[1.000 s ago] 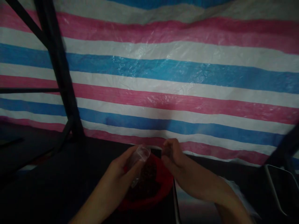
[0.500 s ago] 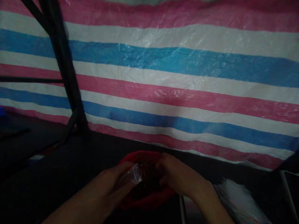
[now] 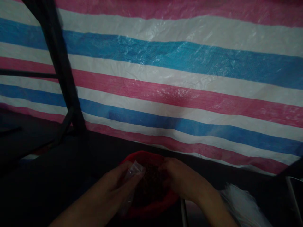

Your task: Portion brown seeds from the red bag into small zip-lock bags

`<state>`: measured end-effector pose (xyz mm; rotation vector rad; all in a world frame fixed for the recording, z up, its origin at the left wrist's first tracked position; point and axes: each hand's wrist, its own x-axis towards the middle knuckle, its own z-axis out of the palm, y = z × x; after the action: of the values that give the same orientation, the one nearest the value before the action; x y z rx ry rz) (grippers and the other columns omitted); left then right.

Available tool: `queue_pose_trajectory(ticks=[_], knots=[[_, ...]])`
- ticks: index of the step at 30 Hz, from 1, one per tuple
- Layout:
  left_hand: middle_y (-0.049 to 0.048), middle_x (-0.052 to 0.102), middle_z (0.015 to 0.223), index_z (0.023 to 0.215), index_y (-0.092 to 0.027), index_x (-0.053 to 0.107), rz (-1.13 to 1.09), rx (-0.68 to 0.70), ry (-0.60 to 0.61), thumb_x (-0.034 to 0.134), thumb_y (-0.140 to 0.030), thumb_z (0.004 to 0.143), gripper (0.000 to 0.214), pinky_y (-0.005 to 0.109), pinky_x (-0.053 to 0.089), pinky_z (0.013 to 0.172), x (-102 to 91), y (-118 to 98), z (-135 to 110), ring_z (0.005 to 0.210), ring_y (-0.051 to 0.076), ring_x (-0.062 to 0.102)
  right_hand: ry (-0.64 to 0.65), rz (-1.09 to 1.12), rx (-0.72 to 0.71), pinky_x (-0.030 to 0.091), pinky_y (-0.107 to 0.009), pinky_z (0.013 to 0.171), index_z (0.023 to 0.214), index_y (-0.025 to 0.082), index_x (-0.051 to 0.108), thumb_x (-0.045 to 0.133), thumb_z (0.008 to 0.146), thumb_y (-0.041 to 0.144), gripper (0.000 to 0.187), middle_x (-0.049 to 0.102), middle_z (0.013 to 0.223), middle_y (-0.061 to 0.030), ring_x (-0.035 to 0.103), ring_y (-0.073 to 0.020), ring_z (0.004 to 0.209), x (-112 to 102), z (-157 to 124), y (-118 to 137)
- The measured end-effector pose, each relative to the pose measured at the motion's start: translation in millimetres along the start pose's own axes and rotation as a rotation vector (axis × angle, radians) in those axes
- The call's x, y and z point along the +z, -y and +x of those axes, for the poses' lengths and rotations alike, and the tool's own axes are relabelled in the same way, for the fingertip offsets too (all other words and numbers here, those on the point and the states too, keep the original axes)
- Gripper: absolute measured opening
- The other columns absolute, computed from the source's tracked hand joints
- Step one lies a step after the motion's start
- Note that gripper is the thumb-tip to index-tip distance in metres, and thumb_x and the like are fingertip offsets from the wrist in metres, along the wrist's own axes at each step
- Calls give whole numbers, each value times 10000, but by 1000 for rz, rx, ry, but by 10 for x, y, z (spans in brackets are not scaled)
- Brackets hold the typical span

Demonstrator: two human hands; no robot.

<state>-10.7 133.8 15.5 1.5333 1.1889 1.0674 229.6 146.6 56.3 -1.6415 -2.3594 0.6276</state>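
A red basin (image 3: 151, 208) sits low in the middle of the head view, filled with small dark pieces (image 3: 151, 183) too dim to name. My left hand (image 3: 121, 179) is closed around a small clear plastic bag (image 3: 136, 168), held over the basin's left side. At the right side of the basin, my right hand (image 3: 175, 175) reaches over the rim with its fingers curled down at the dark pieces. Shadow hides its fingertips, so anything between them cannot be made out.
A stack of clear plastic bags (image 3: 243, 201) lies right of my right forearm. Beyond the dark table (image 3: 99, 151) hangs a striped plastic sheet (image 3: 165, 72). A dark metal frame post (image 3: 63, 75) stands at left, and a pale-edged object (image 3: 294, 195) at far right.
The plastic bag in my left hand has tipped more upright, and its mouth has shifted slightly. My right hand has moved slightly right in the basin. The whole view has shifted a little.
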Motion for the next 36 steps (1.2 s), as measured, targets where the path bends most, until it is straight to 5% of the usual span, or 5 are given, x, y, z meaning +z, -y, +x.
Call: queue_pose_trajectory(ticks=[4,16,25,31,36], knots=[[15,845,1121,1246,-299,765,-204,-175,246,655,-628,941,461,359,641,937,91,-22,109,1019,248,801,-31,-60,-12,504,-328,1006,1132,186,797,535,808,-67,488,756,1286,-132,682,-264,1232,78,39,117],[-15,766,729,828,-256,759,-195,-135,62,739,-759,751,509,312,652,668,70,-117,131,722,221,765,35,238,-89,523,-257,887,1040,242,810,648,824,34,341,832,1049,-33,764,-217,1062,294,207,141],[52,817,1209,1267,-284,715,-232,-42,117,712,-442,934,368,400,625,955,50,49,117,1063,269,783,-36,634,-123,563,-304,938,1120,225,757,669,843,68,330,808,1108,-26,762,-196,1035,-13,93,-1],[46,861,1091,1071,-318,815,138,110,-108,756,-413,812,281,407,655,843,116,56,129,970,299,810,-122,599,-132,547,-306,993,1220,269,754,648,901,90,380,782,1205,-14,732,-179,1095,-211,-38,207],[70,840,1207,1145,-331,797,486,209,-242,661,-322,819,353,619,536,1014,244,244,173,1130,382,758,-201,416,-198,509,-280,1014,1198,335,782,695,892,83,406,742,1207,23,687,-164,1103,-149,-47,340]])
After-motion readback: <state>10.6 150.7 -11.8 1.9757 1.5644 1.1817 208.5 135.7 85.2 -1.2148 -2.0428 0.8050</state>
